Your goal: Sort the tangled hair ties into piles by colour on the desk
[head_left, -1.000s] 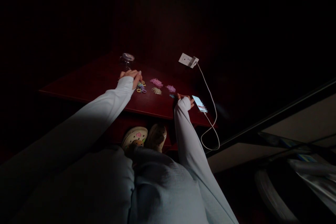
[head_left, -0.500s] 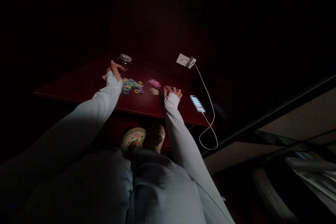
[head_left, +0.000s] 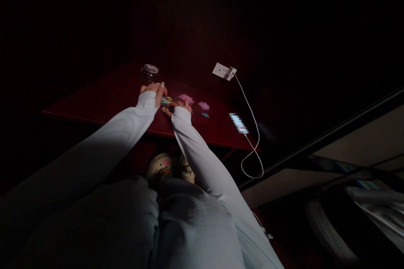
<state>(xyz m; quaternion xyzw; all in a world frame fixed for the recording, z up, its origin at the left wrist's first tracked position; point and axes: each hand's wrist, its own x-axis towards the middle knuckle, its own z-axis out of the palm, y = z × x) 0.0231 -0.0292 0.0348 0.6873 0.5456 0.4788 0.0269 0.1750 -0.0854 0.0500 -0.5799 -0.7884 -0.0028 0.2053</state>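
Note:
Small elastic hair ties (head_left: 167, 100) in mixed colours lie on the dark red table, partly hidden between my hands. My left hand (head_left: 154, 89) reaches over them from the left, its fingers apart and bent down, with nothing visible in it. At their right side, my right hand (head_left: 180, 107) rests low with fingers spread, and no held thing shows. Just behind it is a heap of thin pink bands (head_left: 186, 98). Farther right lie a purple heap (head_left: 204, 105) and a small blue bunch (head_left: 205, 114).
A clear lidded jar (head_left: 150, 71) stands behind my left hand. To the right, a blurred-out phone (head_left: 239, 123) lies on the table (head_left: 214, 133), its white cable (head_left: 251, 114) running to a wall socket (head_left: 224, 71). Clog shoes (head_left: 159, 166) show below the table edge.
My left hand has moved right over the hair ties. My right hand has moved left to them, uncovering the purple heap and blue bunch and covering the cream bands.

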